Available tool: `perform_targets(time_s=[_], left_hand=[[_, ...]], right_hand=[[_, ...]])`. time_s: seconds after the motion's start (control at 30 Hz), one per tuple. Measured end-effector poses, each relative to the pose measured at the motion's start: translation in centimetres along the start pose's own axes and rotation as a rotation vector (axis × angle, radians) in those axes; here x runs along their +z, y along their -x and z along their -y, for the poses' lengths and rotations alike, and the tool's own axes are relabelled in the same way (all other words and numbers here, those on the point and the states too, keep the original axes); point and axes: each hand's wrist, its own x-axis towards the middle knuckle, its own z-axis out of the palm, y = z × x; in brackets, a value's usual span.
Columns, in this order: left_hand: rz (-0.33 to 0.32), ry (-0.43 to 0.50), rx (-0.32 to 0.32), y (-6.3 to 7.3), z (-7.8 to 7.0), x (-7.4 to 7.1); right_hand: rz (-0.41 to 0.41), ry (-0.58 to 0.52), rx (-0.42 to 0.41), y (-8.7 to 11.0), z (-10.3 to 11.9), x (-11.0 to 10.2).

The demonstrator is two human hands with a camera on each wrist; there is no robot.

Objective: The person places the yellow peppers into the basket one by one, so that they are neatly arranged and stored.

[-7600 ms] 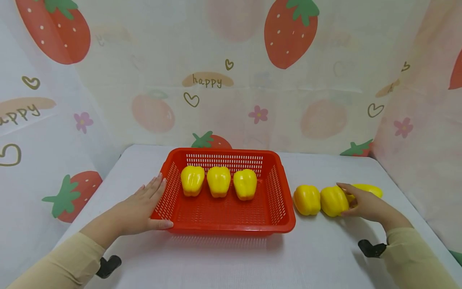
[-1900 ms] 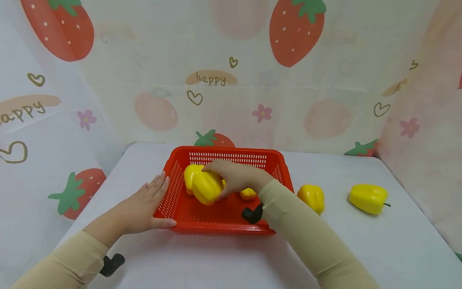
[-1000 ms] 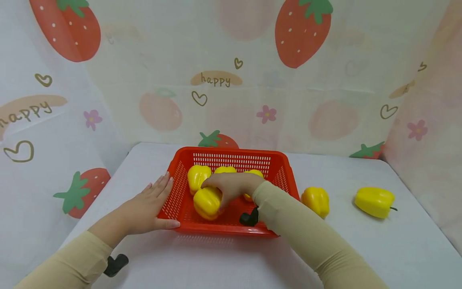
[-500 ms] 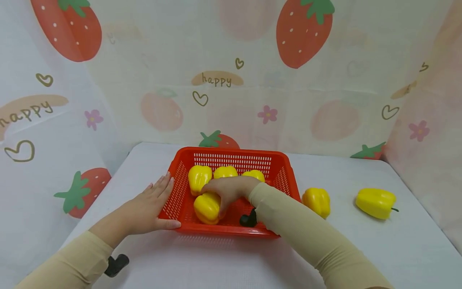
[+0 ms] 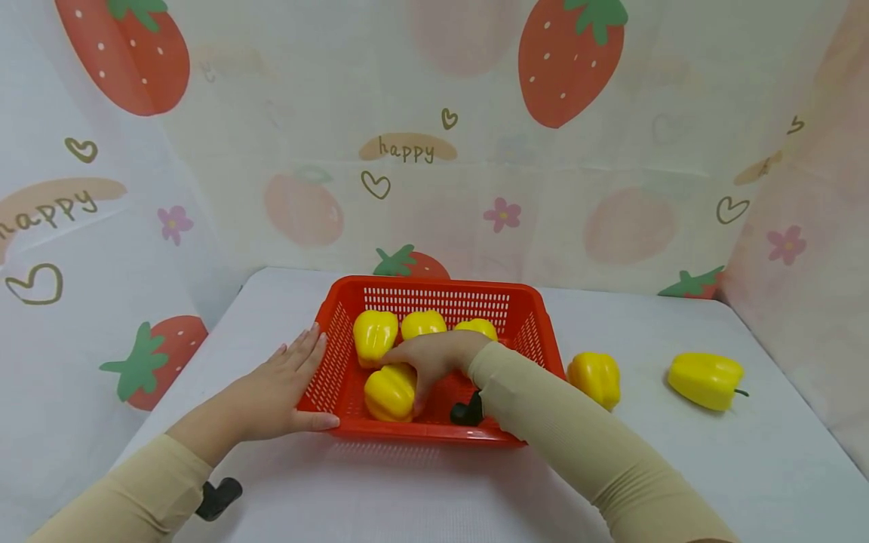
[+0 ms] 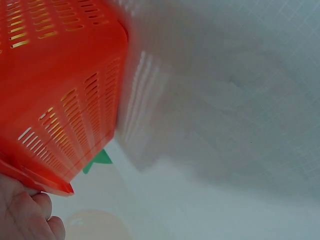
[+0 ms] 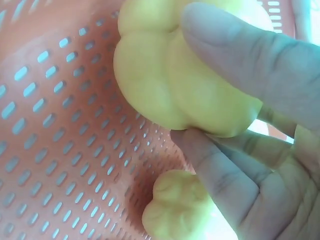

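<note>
My right hand (image 5: pixel 434 360) pinches a lumpy, shiny yellow pepper (image 5: pixel 390 395), just lowered into the red plastic basket (image 5: pixel 434 432) by its front edge, making four. My left hand (image 5: pixel 270 394) has straight fingers.

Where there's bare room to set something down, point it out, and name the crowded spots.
Free: the white table between the stemmed pepper and the pepper beside the red basket, plus the table's front stretch between the sleeves. Crowded: the basket's left and middle, where the right hand grips one pepper in front of three others.

"happy" (image 5: pixel 406 151) reads on the back curtain (image 5: pixel 434 226) and, edge-cut, the left curtain (image 5: pixel 102 286).
</note>
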Motion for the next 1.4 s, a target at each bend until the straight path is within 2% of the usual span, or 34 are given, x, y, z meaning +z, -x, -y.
perform_targets(time_s=[0.27,0.5,0.83,0.93,1.07,1.4], left_hand=[[0.011,0.002,-0.007,-0.05,-0.04,-0.04],[-0.010,-0.007,0.027,0.02,0.07,-0.02],[-0.009,-0.008,0.020,-0.06,0.10,0.06],[-0.009,-0.007,0.018,-0.10,0.16,0.15],[-0.004,-0.013,0.015,-0.13,0.24,0.22],[-0.001,-0.013,0.016,-0.07,0.10,0.03]], right_hand=[[0.037,-0.019,0.089,0.22,-0.13,0.04],[0.018,0.032,0.041,-0.02,-0.37,-0.10],[-0.010,0.092,0.027,-0.18,-0.16,-0.02],[-0.007,0.107,-0.018,-0.27,-0.09,-0.08],[-0.004,0.116,-0.077,-0.42,-0.06,-0.13],[-0.033,0.054,-0.109,-0.62,0.38,-0.05]])
